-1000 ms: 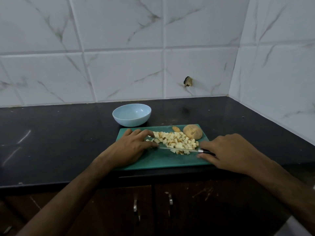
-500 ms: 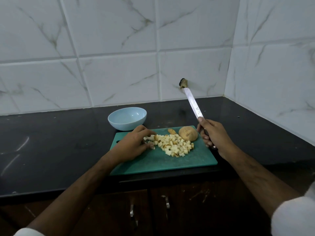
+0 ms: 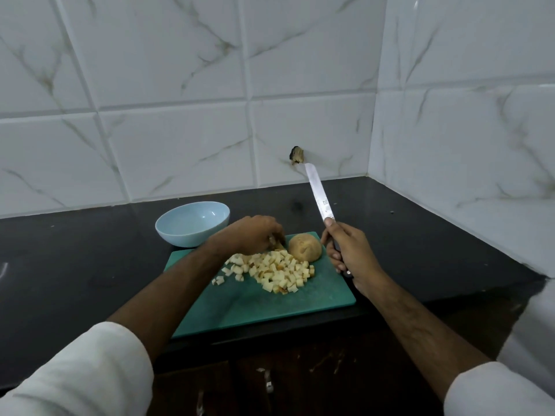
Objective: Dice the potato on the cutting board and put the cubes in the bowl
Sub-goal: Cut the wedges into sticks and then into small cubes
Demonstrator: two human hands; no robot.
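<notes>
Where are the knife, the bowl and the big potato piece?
knife (image 3: pixel 319 194), head view, middle of the shiny blade.
bowl (image 3: pixel 192 220), head view, bare inside of the blue bowl.
potato piece (image 3: pixel 304 247), head view, top of its rounded brown skin.

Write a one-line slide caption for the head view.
Right hand raises knife; left hand reaches past potato cubes.

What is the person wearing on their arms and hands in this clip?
Both hands, left and right, are bare: no gloves, rings or watch show. Each arm has a loose white sleeve pushed up, leaving the forearm uncovered; the right sleeve looks the same plain fabric, without markings.
</notes>
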